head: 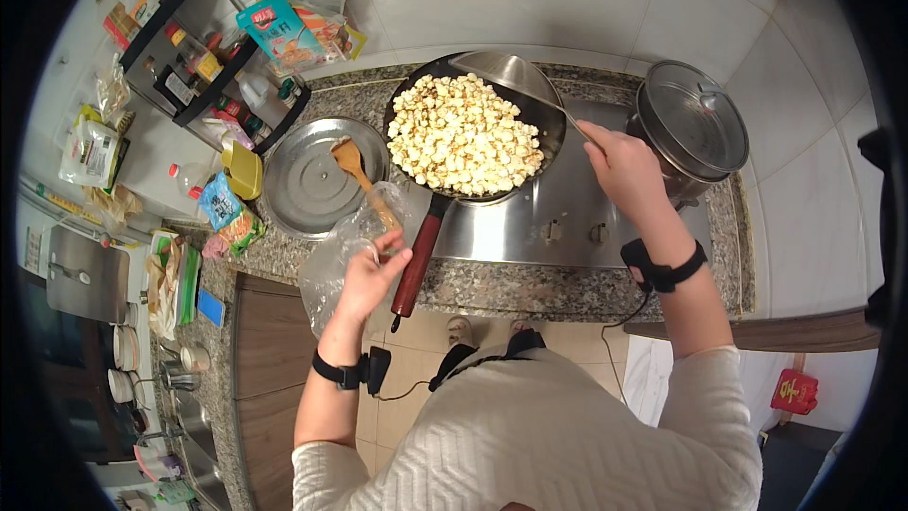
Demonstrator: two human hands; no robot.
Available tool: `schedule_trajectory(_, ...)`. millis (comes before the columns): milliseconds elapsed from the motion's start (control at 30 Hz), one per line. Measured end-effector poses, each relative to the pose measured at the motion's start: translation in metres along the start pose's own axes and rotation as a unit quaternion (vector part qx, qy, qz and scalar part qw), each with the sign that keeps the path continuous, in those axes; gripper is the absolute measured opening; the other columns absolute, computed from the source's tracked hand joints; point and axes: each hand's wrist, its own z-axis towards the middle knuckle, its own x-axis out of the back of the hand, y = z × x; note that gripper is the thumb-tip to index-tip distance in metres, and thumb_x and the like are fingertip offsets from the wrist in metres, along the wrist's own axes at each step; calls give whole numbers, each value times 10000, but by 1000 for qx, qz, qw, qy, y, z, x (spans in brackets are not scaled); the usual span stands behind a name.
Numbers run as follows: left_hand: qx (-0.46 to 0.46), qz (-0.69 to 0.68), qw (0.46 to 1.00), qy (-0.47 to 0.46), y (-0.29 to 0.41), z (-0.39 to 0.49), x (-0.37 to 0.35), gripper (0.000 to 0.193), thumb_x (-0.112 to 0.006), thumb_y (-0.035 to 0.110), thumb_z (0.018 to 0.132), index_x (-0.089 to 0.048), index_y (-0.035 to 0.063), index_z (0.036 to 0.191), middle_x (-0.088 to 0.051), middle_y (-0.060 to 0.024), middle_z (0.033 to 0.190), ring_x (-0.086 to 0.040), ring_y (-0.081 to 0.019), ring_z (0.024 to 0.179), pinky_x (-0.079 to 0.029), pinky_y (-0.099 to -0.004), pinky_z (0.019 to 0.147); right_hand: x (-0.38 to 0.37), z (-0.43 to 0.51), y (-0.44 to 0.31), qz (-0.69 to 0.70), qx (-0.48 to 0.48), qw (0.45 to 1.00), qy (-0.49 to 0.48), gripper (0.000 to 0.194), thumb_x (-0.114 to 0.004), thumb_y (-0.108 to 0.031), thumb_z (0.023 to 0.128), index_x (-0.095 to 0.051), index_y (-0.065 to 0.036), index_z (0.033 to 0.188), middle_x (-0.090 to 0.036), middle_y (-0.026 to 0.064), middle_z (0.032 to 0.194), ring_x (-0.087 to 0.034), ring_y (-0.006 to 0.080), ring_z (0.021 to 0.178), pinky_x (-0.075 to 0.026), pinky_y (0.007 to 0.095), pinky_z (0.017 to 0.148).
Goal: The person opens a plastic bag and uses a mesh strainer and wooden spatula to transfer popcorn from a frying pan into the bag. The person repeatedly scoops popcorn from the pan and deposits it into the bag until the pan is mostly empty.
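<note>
Popcorn fills much of a black wok with a dark red handle, set on the stove. My right hand grips the thin handle of a metal spatula, whose broad blade lies along the wok's far right side. My left hand is beside the wok handle, at a clear plastic bag; some of the bag seems to lie between its fingers, but I cannot tell whether it is held. A wooden spatula rests across a round metal lid, its handle partly behind the bag.
A pot with a glass lid stands right of the wok on the steel stove. Left of the metal lid are a yellow container, food packets and a black rack of bottles. A tiled wall rises behind.
</note>
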Motion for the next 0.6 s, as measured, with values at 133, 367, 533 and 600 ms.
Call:
schedule_trajectory(133, 84, -110, 988, -74, -12, -31, -2, 505, -675, 163, 936, -491, 1, 1379, -658, 6, 947, -577, -57, 806, -483, -218, 721, -22, 4, -5, -96, 24, 995, -27, 323, -611, -176, 908, -630, -177, 1230, -642, 141, 799, -651, 352, 700, -539, 440, 615)
schedule_trajectory(367, 101, -234, 961, -105, -25, -42, 7, 521, -609, 85, 965, -418, -6, 1442, -661, -8, 1009, -565, -40, 857, -467, -207, 802, -32, -19, 1, -132, -10, 986, -98, 378, -633, -157, 879, -605, -167, 1256, -616, 137, 839, -649, 338, 738, -535, 441, 631)
schedule_trajectory(533, 102, -247, 958, -100, -31, -53, 22, 525, -595, 73, 966, -417, 43, 1459, -662, -22, 1095, -570, -34, 893, -432, -177, 719, -23, 5, -15, -119, -15, 976, -180, 412, -675, -161, 843, -601, -119, 1246, -643, 162, 971, -653, 363, 875, -541, 448, 755)
schedule_trajectory(600, 89, -241, 963, -79, -35, -59, 28, 507, -584, 98, 971, -438, 92, 1456, -675, -44, 1130, -602, -41, 862, -358, -149, 553, -15, 31, -29, -120, -24, 974, -191, 357, -685, -171, 835, -639, -93, 1180, -656, 165, 1009, -650, 374, 924, -538, 451, 807)
